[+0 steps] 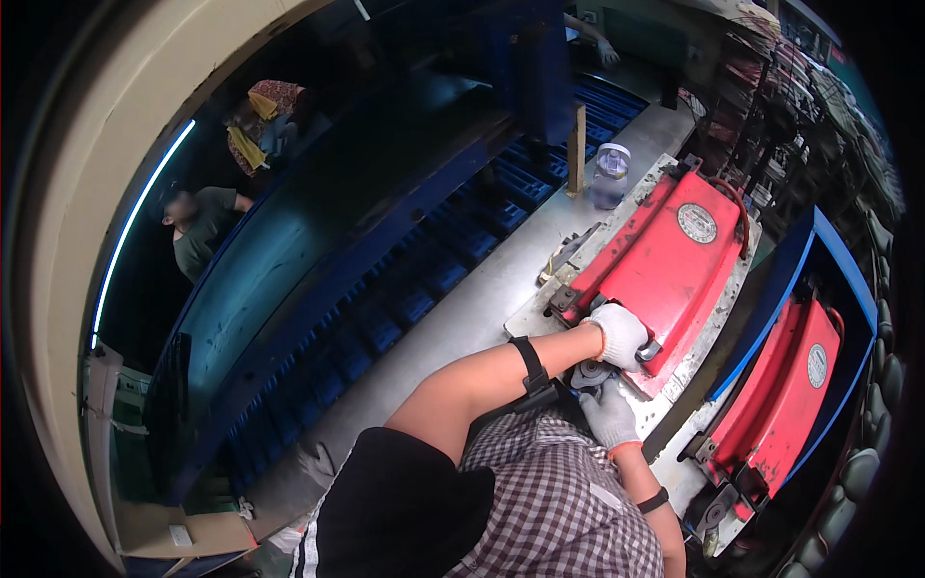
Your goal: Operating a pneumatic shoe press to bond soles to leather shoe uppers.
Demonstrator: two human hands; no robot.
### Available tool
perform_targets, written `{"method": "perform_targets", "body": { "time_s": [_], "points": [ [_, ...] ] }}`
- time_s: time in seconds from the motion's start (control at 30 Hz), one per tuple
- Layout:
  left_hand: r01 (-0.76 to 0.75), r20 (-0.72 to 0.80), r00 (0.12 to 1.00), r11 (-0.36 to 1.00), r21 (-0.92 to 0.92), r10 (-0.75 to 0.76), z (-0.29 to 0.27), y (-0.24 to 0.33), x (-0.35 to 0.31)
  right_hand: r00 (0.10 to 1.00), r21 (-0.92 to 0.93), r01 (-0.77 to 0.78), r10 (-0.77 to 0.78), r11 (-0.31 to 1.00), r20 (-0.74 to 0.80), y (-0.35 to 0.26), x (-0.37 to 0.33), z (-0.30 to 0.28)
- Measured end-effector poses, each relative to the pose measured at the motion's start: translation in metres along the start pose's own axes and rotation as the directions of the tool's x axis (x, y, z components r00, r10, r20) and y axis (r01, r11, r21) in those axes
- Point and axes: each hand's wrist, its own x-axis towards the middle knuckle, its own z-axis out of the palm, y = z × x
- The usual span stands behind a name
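A red metal machine cover (670, 255) with a round pale plate on it lies on a worn whitish base (718, 303). My left hand (619, 335), in a white knit glove, is closed over the near end of this cover, beside a shiny metal piece (650, 352). Just below it, my right hand (609, 414), gloved too, has its fingers bent at a dark round metal part (590, 374) in front of the machine. What its fingertips hold, if anything, is hidden. Black bands circle both my forearms.
A second red machine (780, 385) stands at right inside a blue frame (848, 260). Left of me runs a metal ledge (482, 308) beside a blue slatted conveyor (385, 318). A clear plastic jar (611, 173) stands by a wooden post (577, 149). Two people are beyond the conveyor.
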Motion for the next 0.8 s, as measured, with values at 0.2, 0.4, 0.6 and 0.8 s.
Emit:
{"method": "perform_targets", "body": {
  "time_s": [0.2,0.4,0.6,0.8],
  "points": [
    [0.005,0.013,1.000,1.000,-0.015,-0.005,0.000,-0.001,0.003,0.988,0.166,0.085,-0.061,0.983,-0.144,0.017,0.012,0.018],
    [0.016,0.076,0.997,0.999,-0.037,-0.013,0.000,-0.001,0.006,0.980,0.216,0.119,-0.080,0.969,-0.184,0.025,0.015,0.023],
    [-0.007,0.032,0.999,0.999,-0.041,0.008,0.000,0.000,0.004,0.972,0.295,0.168,-0.108,0.941,-0.211,0.028,0.016,0.028],
    [0.014,0.024,1.000,0.999,-0.037,-0.013,-0.001,0.000,0.003,0.969,0.375,0.189,-0.111,0.907,-0.221,0.026,0.017,0.029]
  ]
}}
